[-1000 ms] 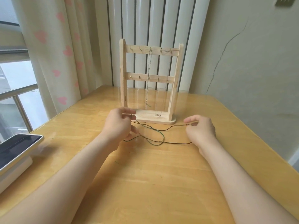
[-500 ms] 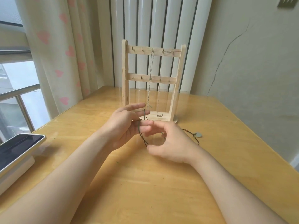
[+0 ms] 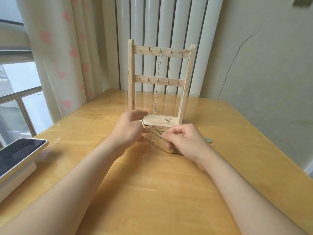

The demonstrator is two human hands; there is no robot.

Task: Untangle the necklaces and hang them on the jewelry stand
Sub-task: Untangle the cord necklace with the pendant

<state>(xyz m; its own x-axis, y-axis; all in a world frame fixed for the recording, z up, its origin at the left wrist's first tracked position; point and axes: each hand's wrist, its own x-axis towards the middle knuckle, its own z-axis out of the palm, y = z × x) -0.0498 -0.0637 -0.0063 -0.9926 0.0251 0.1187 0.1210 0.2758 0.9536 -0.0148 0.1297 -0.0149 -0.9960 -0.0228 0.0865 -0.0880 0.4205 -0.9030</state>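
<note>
Pinching a thin green cord (image 3: 153, 131), the right hand (image 3: 186, 141) works; the left hand (image 3: 130, 131) lifts it, grip hidden. Limp, light and snag-prone, I'd say: best taken beside the crossing strands.

We can read no text; the small letter-shaped silver pendant (image 3: 167, 119) is too tiny to decipher.
</note>
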